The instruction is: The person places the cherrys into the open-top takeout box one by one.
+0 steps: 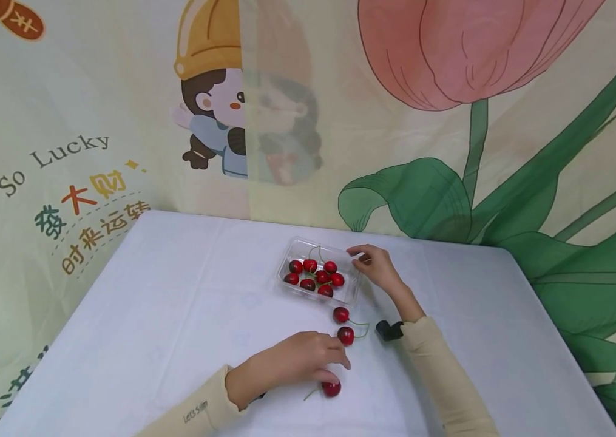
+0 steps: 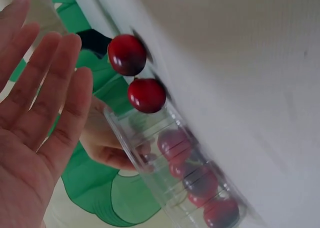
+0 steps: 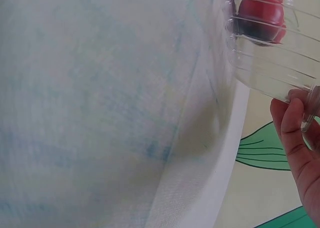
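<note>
A clear plastic container (image 1: pixel 348 294) holds several dark red cherries (image 1: pixel 322 277), some with green stems. My right hand (image 1: pixel 375 265) is at its right end, and in the right wrist view the thumb and fingers (image 3: pixel 292 119) pinch the rim. Over the table, my left hand (image 1: pixel 304 359) has loosely extended fingers with nothing between them, as the left wrist view also shows. Just below its thumb lies one cherry (image 1: pixel 332 389); whether they touch, I cannot tell. Beyond its fingertips are two more cherries, one nearer (image 1: pixel 345 335) and one closer to the container (image 1: pixel 341 314).
A white cloth (image 1: pixel 176 315) covers the table. Behind it hangs a printed curtain (image 1: pixel 308 200) with a cartoon figure and a large tulip. A black device (image 1: pixel 388 331) sits at the right wrist.
</note>
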